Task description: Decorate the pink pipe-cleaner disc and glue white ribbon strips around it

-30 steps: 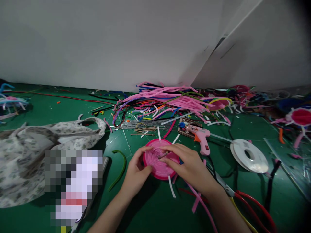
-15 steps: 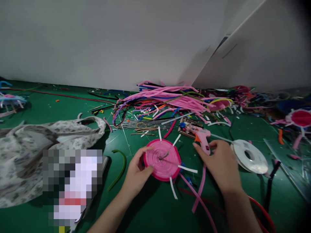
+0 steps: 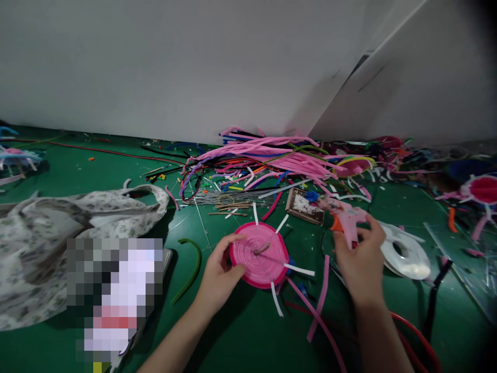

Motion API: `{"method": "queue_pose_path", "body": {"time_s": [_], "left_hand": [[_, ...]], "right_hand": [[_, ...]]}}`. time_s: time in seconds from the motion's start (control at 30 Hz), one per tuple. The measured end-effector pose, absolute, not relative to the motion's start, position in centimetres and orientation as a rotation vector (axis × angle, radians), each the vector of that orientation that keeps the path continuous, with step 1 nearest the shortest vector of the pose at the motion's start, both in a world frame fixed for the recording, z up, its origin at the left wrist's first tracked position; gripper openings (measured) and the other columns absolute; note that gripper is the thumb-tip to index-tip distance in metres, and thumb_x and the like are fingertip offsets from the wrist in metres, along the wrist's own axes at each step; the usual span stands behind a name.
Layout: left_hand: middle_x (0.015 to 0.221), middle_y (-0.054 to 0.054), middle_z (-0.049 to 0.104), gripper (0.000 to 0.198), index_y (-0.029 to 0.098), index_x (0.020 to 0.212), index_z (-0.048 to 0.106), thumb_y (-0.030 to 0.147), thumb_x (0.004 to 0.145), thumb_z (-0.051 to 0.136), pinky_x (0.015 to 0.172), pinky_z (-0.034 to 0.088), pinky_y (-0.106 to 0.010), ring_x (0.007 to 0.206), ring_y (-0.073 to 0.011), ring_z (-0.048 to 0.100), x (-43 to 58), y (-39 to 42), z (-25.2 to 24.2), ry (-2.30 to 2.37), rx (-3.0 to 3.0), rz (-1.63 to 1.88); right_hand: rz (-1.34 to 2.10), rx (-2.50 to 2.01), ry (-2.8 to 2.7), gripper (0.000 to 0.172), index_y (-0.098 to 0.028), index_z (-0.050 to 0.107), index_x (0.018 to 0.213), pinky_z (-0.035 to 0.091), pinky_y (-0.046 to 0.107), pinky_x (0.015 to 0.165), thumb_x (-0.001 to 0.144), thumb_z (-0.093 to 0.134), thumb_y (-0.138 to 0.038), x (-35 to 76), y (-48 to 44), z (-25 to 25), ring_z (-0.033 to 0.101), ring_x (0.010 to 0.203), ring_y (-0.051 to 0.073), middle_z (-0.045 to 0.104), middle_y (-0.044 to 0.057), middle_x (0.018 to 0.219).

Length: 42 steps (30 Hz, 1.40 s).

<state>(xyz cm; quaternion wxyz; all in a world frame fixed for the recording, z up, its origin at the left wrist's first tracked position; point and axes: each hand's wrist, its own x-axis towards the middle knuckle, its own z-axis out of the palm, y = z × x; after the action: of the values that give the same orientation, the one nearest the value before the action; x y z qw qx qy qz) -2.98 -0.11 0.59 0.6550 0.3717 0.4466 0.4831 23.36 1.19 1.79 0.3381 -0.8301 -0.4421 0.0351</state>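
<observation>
My left hand (image 3: 222,272) pinches the left edge of a round pink disc (image 3: 259,261) with coiled rings, a darker pink rim and a small brown stem at its centre. White strips (image 3: 300,270) stick out around the disc, and a pink strip trails from its lower right. My right hand (image 3: 361,259) is wrapped round the handle of a pink hot glue gun (image 3: 349,220), lifted off the table. The gun has an orange trigger, and its blue-tipped nozzle points left, over a small tray of white beads (image 3: 305,205).
Behind lies a heap of pink pipe cleaners (image 3: 267,155), with thin wires and twigs before it. A white ribbon spool (image 3: 406,254) sits at right, near a clear sheet (image 3: 462,259). At left are a patterned cloth bag (image 3: 46,259) and a blurred-out phone (image 3: 124,300).
My right hand has closed round the glue gun and raised it up and to the right, uncovering the bead tray. My left hand and the disc have stayed put.
</observation>
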Motion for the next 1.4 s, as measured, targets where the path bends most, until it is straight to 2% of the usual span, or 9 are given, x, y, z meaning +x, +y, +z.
{"method": "queue_pose_path", "body": {"time_s": [0.1,0.17,0.27,0.37,0.5,0.57,0.7,0.93,1.4], "left_hand": [[0.101,0.000,0.060,0.048,0.023,0.101,0.061,0.002,0.059,0.058,0.069,0.042,-0.022,0.085,-0.0140,0.055,-3.0,-0.1,0.6,1.023,0.833,1.098],[0.099,0.000,0.060,0.047,0.023,0.101,0.061,0.002,0.058,0.058,0.067,0.043,-0.022,0.083,-0.0138,0.055,-3.0,0.0,0.7,1.040,0.826,1.091],[0.099,0.000,0.061,0.046,0.022,0.100,0.061,0.003,0.058,0.058,0.068,0.043,-0.022,0.084,-0.0145,0.055,-3.0,0.1,0.9,1.056,0.824,1.079],[0.104,-0.001,0.060,0.046,0.021,0.101,0.060,0.003,0.059,0.057,0.069,0.043,-0.022,0.089,-0.0160,0.055,-3.1,0.2,0.9,1.053,0.826,1.076],[0.107,-0.002,0.059,0.046,0.021,0.103,0.059,0.003,0.060,0.056,0.070,0.043,-0.022,0.094,-0.0168,0.055,-3.2,0.1,1.0,1.037,0.825,1.074],[0.107,-0.002,0.059,0.045,0.021,0.102,0.059,0.003,0.060,0.056,0.071,0.043,-0.023,0.094,-0.0168,0.055,-3.1,0.0,1.1,1.040,0.829,1.078],[0.104,-0.001,0.060,0.045,0.021,0.101,0.059,0.002,0.060,0.056,0.071,0.043,-0.022,0.093,-0.0160,0.055,-3.1,0.0,1.1,1.029,0.834,1.095],[0.100,0.000,0.059,0.045,0.020,0.101,0.059,0.002,0.059,0.055,0.069,0.042,-0.021,0.085,-0.0140,0.055,-3.1,0.0,0.7,1.004,0.831,1.113],[0.101,-0.002,0.060,0.045,0.020,0.100,0.059,0.004,0.059,0.056,0.069,0.044,-0.024,0.087,-0.0169,0.056,-3.0,0.0,1.0,1.022,0.855,1.095]], "right_hand": [[0.140,-2.041,-1.134,0.078,-0.021,0.037,0.137,0.046,0.042,0.074,0.068,0.062,-0.044,23.3,0.0,2.9,0.060,0.083,0.026,0.062,0.009,0.103],[0.119,-1.996,-1.192,0.077,-0.024,0.043,0.134,0.046,0.043,0.077,0.066,0.064,-0.052,22.6,-0.8,3.9,0.059,0.092,0.028,0.060,0.009,0.113],[-0.080,-1.958,-1.385,0.073,-0.025,0.045,0.134,0.047,0.042,0.078,0.069,0.064,-0.055,20.9,-2.3,5.3,0.059,0.097,0.029,0.057,0.009,0.125],[-0.348,-1.956,-1.619,0.060,-0.023,0.048,0.132,0.046,0.037,0.078,0.078,0.061,-0.045,19.0,-3.7,5.9,0.061,0.094,0.027,0.064,0.009,0.114],[-0.461,-2.078,-1.768,0.050,-0.024,0.049,0.131,0.042,0.030,0.059,0.084,0.055,-0.040,17.3,-4.9,6.0,0.064,0.083,0.024,0.067,0.008,0.103],[-0.477,-2.091,-1.789,0.049,-0.025,0.048,0.131,0.040,0.029,0.056,0.085,0.055,-0.039,17.0,-5.2,5.9,0.065,0.082,0.023,0.068,0.007,0.102],[-0.474,-2.027,-1.851,0.047,-0.024,0.047,0.131,0.042,0.028,0.058,0.086,0.053,-0.036,17.1,-5.3,5.4,0.065,0.083,0.022,0.067,0.007,0.102],[-0.578,-1.976,-1.914,0.045,-0.022,0.050,0.129,0.038,0.027,0.052,0.086,0.054,-0.032,17.4,-5.4,4.8,0.064,0.071,0.019,0.068,0.006,0.095],[-0.641,-1.921,-1.963,0.041,-0.022,0.053,0.126,0.038,0.026,0.050,0.086,0.055,-0.030,17.3,-5.2,4.5,0.065,0.069,0.018,0.069,0.005,0.089]]}}
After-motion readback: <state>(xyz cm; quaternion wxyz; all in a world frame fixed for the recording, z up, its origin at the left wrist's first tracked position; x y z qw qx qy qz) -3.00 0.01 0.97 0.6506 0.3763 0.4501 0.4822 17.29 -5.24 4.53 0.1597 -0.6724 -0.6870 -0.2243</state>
